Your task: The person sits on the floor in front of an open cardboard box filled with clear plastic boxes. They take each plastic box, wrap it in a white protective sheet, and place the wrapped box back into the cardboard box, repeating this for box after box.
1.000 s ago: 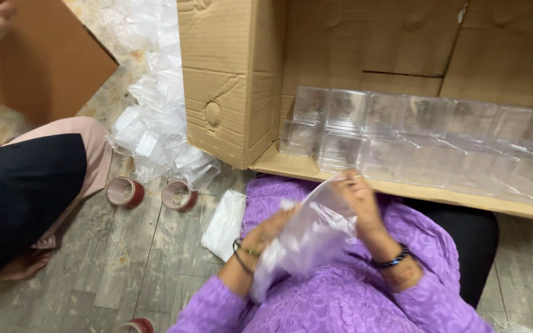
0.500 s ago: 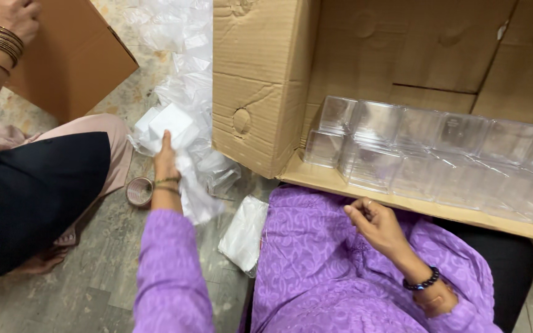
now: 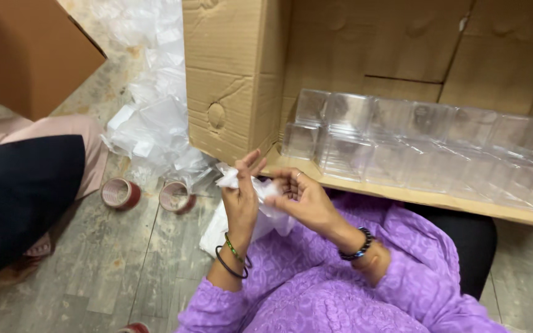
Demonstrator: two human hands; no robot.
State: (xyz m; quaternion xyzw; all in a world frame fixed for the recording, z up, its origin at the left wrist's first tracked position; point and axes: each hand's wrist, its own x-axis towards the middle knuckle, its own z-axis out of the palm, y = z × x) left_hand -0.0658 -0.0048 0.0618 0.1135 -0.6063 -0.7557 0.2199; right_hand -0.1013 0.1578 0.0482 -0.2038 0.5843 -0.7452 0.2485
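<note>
The big cardboard box point(image 3: 235, 74) lies open on its side with rows of clear plastic containers point(image 3: 402, 145) inside, and a heap of clear bags point(image 3: 155, 123) lies on the floor beside it. Half a second ago the left hand point(image 3: 240, 203) reached out to that heap; now it is back before the lap, meeting the right hand point(image 3: 300, 198). Both hands pinch a small clear plastic bag point(image 3: 260, 191) between them, fingers partly curled, working at its top edge

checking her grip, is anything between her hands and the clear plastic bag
Nothing visible. Both the left hand and the right hand already touch the clear plastic bag, held above her lap in front of the cardboard box.
</note>
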